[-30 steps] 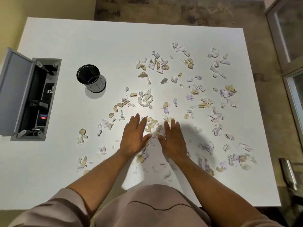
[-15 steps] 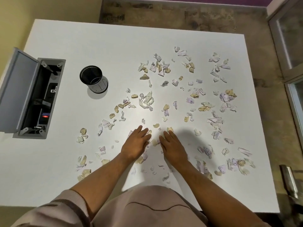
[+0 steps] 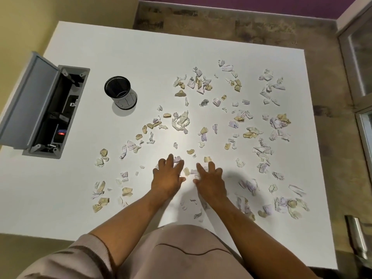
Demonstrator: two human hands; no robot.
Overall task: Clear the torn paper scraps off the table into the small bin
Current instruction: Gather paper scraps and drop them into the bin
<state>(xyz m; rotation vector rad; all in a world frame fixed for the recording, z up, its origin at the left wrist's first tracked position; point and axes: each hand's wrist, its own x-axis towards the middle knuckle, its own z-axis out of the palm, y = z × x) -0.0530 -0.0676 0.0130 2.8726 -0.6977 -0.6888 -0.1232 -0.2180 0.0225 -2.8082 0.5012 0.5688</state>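
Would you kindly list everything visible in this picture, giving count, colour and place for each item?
table: one, white, fills most of the view
paper scraps: many, too many to count, white, lilac-tinted and tan, scattered over the table's middle and right
small bin: one, black mesh with a pale label, upright on the table left of the scraps
cable box: one, grey with a dark interior, lid raised, set into the table's left edge
floor: mottled brown, beyond the table
metal object: one, silvery, at the lower right edge; cannot tell what it is
left hand: one, fingers spread, palm down over the scraps near the table's front
right hand: one, fingers spread, palm down beside the left hand
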